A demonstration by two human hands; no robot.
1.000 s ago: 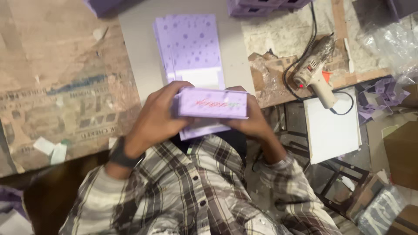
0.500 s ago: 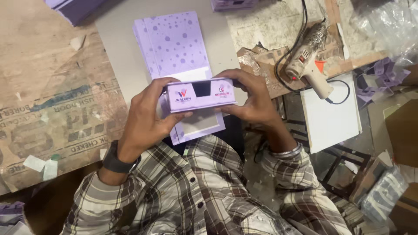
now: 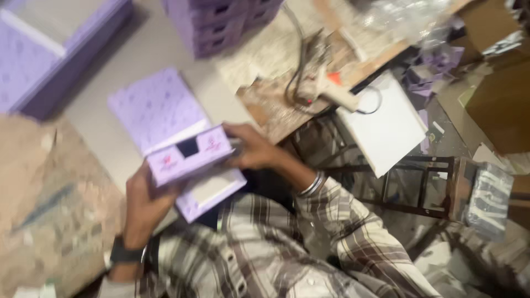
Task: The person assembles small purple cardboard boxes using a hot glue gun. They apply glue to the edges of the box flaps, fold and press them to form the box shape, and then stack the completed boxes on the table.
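Presently both hands grasp the small purple box point(image 3: 190, 155) by its ends — left hand point(image 3: 144, 194) clenched low-left, right hand point(image 3: 251, 149) gripping upper-right. Its long axis tilts up rightward, above the flat purple sheet point(image 3: 165, 118). Motion blur obscures fingertips and markings.

A small lilac carton point(image 3: 190, 156) with a dark square window sits at centre left, over a flat lilac dotted box point(image 3: 165, 118). Stacked purple boxes point(image 3: 221, 22) stand at top centre; a large purple box point(image 3: 49, 55) fills the upper left.
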